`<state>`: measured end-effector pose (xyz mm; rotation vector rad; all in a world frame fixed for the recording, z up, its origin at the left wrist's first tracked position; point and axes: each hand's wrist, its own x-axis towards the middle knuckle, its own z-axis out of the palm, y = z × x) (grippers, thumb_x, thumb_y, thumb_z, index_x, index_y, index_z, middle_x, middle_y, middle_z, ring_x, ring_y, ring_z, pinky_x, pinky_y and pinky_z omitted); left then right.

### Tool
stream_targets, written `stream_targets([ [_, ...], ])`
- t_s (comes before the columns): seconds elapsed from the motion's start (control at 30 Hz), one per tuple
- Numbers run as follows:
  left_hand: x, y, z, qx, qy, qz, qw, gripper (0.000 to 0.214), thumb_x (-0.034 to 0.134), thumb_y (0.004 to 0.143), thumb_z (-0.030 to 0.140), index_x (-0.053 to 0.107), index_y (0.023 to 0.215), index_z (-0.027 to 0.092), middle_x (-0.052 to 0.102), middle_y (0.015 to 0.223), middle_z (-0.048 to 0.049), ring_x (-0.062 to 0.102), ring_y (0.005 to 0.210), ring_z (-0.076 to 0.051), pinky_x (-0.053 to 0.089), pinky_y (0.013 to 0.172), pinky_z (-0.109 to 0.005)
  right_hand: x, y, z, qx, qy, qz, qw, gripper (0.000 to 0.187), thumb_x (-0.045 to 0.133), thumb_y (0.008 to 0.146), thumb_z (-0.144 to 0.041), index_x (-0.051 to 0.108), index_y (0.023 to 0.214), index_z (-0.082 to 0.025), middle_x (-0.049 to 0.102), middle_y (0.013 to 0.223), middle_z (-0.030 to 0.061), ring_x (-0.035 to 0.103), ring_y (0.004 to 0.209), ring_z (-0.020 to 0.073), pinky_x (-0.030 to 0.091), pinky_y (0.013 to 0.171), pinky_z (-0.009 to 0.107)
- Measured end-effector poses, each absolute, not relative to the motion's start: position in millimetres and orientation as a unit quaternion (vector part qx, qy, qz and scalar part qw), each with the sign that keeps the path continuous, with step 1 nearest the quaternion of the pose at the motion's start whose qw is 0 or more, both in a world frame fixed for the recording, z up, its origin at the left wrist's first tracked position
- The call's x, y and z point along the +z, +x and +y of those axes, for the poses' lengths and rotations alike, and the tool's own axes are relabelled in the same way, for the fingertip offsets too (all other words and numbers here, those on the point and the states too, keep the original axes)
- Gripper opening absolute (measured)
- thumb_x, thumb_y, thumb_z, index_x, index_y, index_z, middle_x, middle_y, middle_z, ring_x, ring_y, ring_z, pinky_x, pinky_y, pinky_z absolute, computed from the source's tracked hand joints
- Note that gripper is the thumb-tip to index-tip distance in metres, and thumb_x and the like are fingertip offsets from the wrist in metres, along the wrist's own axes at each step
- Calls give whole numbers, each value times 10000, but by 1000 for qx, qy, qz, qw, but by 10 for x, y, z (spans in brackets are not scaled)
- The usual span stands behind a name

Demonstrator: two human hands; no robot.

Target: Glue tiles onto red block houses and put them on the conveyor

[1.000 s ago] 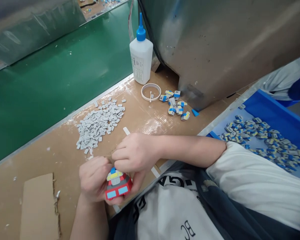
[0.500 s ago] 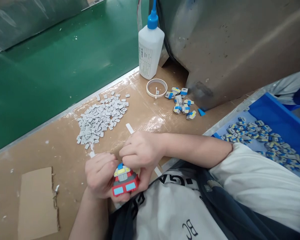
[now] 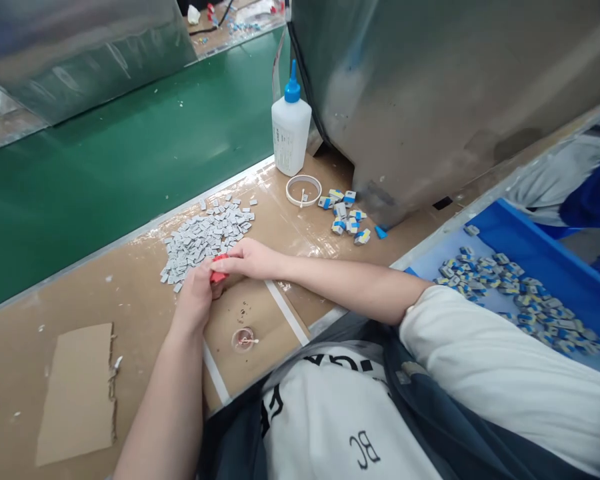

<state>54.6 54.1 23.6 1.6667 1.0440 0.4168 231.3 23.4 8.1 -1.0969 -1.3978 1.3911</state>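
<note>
Both my hands are stretched forward to the near edge of a heap of small grey pieces [image 3: 205,235] on the brown bench. My left hand [image 3: 196,293] is closed round a red toy block [image 3: 219,275], of which only a red corner shows between the hands. Fingers of my right hand [image 3: 245,258] are together, touching the block and the heap's edge. A small clear dish with a white stick [image 3: 243,339] lies on the bench just behind my hands.
A white glue bottle with a blue cap [image 3: 291,131] stands at the back, with a white ring [image 3: 303,190] and several blue-yellow pieces [image 3: 347,217] beside it. A blue tray [image 3: 540,250] of pieces sits right. A cardboard scrap [image 3: 79,393] lies left. A green belt [image 3: 105,160] runs behind.
My hands have moved away from my body to the grey heap, carrying the red block. The block is now mostly hidden, and the small dish has come into sight.
</note>
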Motion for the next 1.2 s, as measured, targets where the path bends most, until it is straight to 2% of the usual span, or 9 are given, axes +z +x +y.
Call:
stream_targets([
  [0.13,289,670,619,167,553,486,656,637,437,874,829,259,681,248,183,557,86,93,449,-79,97,425,-222,97,2270,338,623,-460,-469,425,619,628,902,-664,315,590,-232,223,480,-111,194,433,52,136,411,215],
  [0.3,359,762,730,122,487,505,702,677,465,841,849,203,634,260,160,507,98,71,397,-61,79,363,-211,153,2266,419,680,-472,-376,417,545,562,982,-596,294,659,-248,192,481,-136,131,391,52,117,334,186],
  [0.47,315,782,870,103,458,503,726,688,481,829,852,200,606,265,162,459,98,72,356,-58,87,315,-210,191,2285,505,706,-489,-339,384,597,544,966,-694,280,663,-253,188,486,-144,108,384,46,87,300,173],
  [0.63,218,767,1041,73,449,472,755,690,518,806,837,197,587,267,176,421,92,74,327,-54,80,290,-207,211,2308,607,731,-503,-326,328,601,336,1031,-689,210,648,-243,172,469,-137,102,398,-4,80,396,149],
  [0.8,234,771,1106,51,421,494,759,663,528,801,802,187,594,273,191,406,86,80,327,-62,103,275,-214,270,2318,662,737,-525,-317,282,664,446,931,-808,190,637,-271,183,462,-152,92,421,34,62,324,172],
  [0.87,254,781,1106,52,414,505,756,652,532,800,788,183,598,274,195,401,85,74,333,-64,105,272,-216,295,2317,653,733,-531,-333,264,657,386,976,-765,105,642,-274,172,456,-146,95,425,15,74,351,158],
  [1.03,273,796,1108,51,418,506,753,636,531,809,761,180,595,276,202,398,81,70,340,-62,111,270,-206,305,2311,612,640,-496,-481,336,511,157,1014,-571,-75,736,-210,97,446,-108,121,465,-64,82,477,158],
  [1.13,240,781,1149,42,415,496,761,643,534,803,763,170,597,276,198,394,76,77,335,-66,130,258,-197,288,2307,639,659,-510,-455,312,564,187,1015,-602,-69,707,-205,125,420,-100,124,463,-55,102,471,188],
  [1.2,200,765,1194,31,408,484,773,652,538,791,771,160,603,274,191,388,74,76,329,-70,152,242,-198,278,2302,671,700,-532,-383,282,658,295,1021,-685,7,636,-236,158,424,-111,118,449,-20,89,439,167],
])
